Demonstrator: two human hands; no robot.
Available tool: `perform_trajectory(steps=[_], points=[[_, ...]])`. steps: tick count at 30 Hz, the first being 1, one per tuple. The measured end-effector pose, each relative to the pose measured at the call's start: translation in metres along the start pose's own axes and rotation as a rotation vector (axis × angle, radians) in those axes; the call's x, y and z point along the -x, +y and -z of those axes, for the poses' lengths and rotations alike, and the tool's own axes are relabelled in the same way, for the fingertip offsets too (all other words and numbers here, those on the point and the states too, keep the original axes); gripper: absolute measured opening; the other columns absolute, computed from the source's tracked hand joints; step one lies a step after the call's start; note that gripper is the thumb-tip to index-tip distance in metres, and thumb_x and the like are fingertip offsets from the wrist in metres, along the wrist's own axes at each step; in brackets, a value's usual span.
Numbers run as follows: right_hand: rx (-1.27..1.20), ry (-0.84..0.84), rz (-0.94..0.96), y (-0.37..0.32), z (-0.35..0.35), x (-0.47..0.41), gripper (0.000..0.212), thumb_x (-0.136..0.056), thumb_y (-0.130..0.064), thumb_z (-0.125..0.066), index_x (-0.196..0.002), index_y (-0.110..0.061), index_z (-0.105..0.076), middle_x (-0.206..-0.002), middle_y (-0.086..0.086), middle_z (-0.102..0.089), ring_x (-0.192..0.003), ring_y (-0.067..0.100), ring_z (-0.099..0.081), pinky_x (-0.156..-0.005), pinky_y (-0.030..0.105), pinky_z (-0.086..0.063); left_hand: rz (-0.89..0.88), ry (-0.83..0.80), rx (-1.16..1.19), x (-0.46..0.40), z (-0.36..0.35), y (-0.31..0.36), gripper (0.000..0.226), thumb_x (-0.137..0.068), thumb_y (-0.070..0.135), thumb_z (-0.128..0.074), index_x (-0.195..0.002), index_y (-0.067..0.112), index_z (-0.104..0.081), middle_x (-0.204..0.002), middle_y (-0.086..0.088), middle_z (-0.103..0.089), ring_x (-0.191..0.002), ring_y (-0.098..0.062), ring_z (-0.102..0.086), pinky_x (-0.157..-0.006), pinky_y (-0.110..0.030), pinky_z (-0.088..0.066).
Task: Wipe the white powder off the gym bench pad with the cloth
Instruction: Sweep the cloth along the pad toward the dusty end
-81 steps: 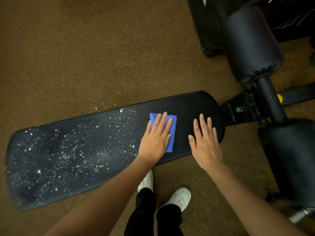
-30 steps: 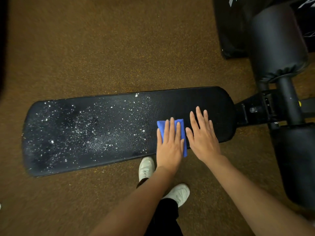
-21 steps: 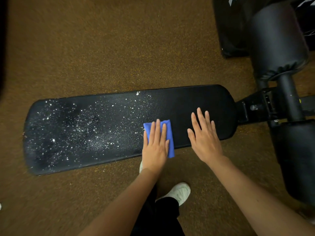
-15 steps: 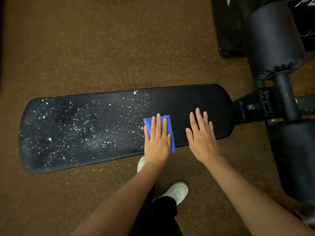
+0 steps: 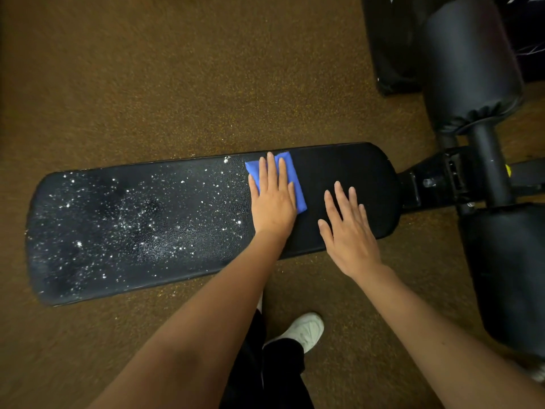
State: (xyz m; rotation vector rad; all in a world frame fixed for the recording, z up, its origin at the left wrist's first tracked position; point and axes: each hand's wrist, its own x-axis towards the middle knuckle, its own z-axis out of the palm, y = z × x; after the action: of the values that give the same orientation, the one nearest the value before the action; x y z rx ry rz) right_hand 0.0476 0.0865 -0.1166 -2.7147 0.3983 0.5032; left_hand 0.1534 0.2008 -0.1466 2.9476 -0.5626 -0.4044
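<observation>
A long black bench pad [image 5: 354,172] lies across the middle of the view. White powder [image 5: 132,219] speckles its left two thirds; the right end looks clean. My left hand [image 5: 272,199] presses flat with straight fingers on a folded blue cloth [image 5: 296,184] near the pad's far edge, at the border of the powder. My right hand [image 5: 348,228] rests flat on the clean part of the pad, just right of the cloth, fingers spread.
Brown speckled floor [image 5: 177,69] surrounds the bench. Black padded rollers [image 5: 469,60] and the bench's metal frame [image 5: 436,181] stand at the right. My white shoe [image 5: 303,330] is on the floor below the pad.
My left hand has slid the cloth from the pad's near edge up to its far edge. The right hand has stayed in place on the pad.
</observation>
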Motion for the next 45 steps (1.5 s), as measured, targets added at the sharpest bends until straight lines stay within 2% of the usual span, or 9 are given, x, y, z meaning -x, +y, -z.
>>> perform_trajectory(steps=[5, 10, 14, 19, 25, 32, 35, 42, 45], points=[[-0.018, -0.011, 0.047, -0.005, 0.002, -0.002, 0.059, -0.099, -0.035, -0.030, -0.149, -0.018, -0.003, -0.158, 0.004, 0.009, -0.144, 0.024, 0.012, -0.114, 0.040, 0.000, -0.247, 0.000, -0.111, 0.028, -0.006, -0.020, 0.055, -0.097, 0.034, -0.015, -0.146, 0.010, -0.021, -0.153, -0.012, -0.021, -0.142, -0.026, -0.015, -0.111, -0.046, -0.021], [-0.012, -0.012, 0.059, -0.003, 0.002, -0.007, 0.060, -0.099, -0.036, -0.029, -0.150, -0.018, -0.004, -0.158, 0.002, 0.009, -0.144, 0.024, 0.012, -0.115, 0.040, 0.000, -0.101, -0.036, -0.082, -0.021, 0.006, -0.017, 0.053, -0.100, 0.032, -0.014, -0.148, 0.011, -0.006, -0.156, -0.011, -0.002, -0.144, -0.024, 0.002, -0.115, -0.043, -0.004], [-0.008, -0.007, 0.030, 0.003, 0.003, -0.011, 0.060, -0.099, -0.037, -0.029, -0.150, -0.018, -0.002, -0.158, 0.002, 0.010, -0.144, 0.024, 0.012, -0.115, 0.040, 0.000, -0.044, -0.016, -0.033, -0.033, 0.010, -0.015, 0.052, -0.102, 0.029, -0.016, -0.148, 0.009, -0.002, -0.156, -0.011, 0.001, -0.144, -0.023, 0.005, -0.115, -0.041, 0.001], [-0.022, -0.018, 0.044, 0.002, 0.005, -0.011, 0.060, -0.099, -0.036, -0.029, -0.150, -0.018, -0.003, -0.158, 0.003, 0.009, -0.144, 0.024, 0.011, -0.116, 0.042, -0.001, -0.127, 0.008, -0.040, -0.004, 0.004, -0.026, 0.059, -0.095, 0.035, -0.006, -0.147, 0.008, -0.016, -0.155, -0.013, -0.012, -0.143, -0.026, -0.007, -0.114, -0.043, -0.008], [-0.050, 0.000, 0.060, 0.003, 0.005, -0.016, 0.060, -0.099, -0.035, -0.030, -0.150, -0.018, -0.004, -0.158, 0.003, 0.009, -0.144, 0.023, 0.012, -0.115, 0.040, 0.001, -0.018, 0.015, -0.019, -0.049, 0.011, -0.012, 0.050, -0.102, 0.026, -0.019, -0.147, 0.006, -0.011, -0.156, -0.012, -0.010, -0.144, -0.023, -0.003, -0.115, -0.041, -0.003], [-0.058, 0.011, 0.075, 0.002, 0.004, -0.019, 0.061, -0.098, -0.033, -0.034, -0.150, -0.017, -0.007, -0.158, 0.003, 0.006, -0.144, 0.023, 0.011, -0.114, 0.039, 0.000, -0.239, -0.010, -0.069, -0.058, 0.011, 0.019, 0.052, -0.102, 0.028, -0.020, -0.148, 0.008, -0.008, -0.156, -0.012, -0.010, -0.144, -0.024, -0.003, -0.114, -0.042, -0.004], [-0.050, 0.002, 0.064, 0.002, 0.003, -0.018, 0.062, -0.098, -0.034, -0.034, -0.150, -0.016, -0.006, -0.158, 0.004, 0.006, -0.144, 0.023, 0.010, -0.114, 0.039, 0.000, -0.286, -0.039, -0.089, -0.058, 0.011, 0.020, 0.054, -0.098, 0.031, -0.012, -0.147, 0.007, -0.008, -0.156, -0.012, -0.010, -0.144, -0.023, -0.004, -0.115, -0.042, -0.006], [-0.043, -0.010, 0.048, -0.001, 0.006, -0.019, 0.062, -0.098, -0.037, -0.030, -0.150, -0.016, -0.004, -0.158, 0.005, 0.008, -0.144, 0.025, 0.010, -0.115, 0.040, 0.000, -0.137, 0.057, -0.037, -0.039, 0.013, -0.038, 0.059, -0.095, 0.033, -0.010, -0.144, 0.002, -0.023, -0.151, -0.018, -0.024, -0.141, -0.030, -0.017, -0.112, -0.046, -0.017], [-0.043, -0.012, 0.033, -0.002, 0.006, -0.020, 0.062, -0.098, -0.038, -0.030, -0.150, -0.016, -0.003, -0.158, 0.005, 0.008, -0.144, 0.025, 0.010, -0.115, 0.040, -0.001, -0.100, 0.017, -0.037, -0.039, 0.014, -0.033, 0.052, -0.101, 0.029, -0.018, -0.146, 0.004, -0.014, -0.154, -0.015, -0.013, -0.144, -0.026, -0.006, -0.115, -0.044, -0.006]])
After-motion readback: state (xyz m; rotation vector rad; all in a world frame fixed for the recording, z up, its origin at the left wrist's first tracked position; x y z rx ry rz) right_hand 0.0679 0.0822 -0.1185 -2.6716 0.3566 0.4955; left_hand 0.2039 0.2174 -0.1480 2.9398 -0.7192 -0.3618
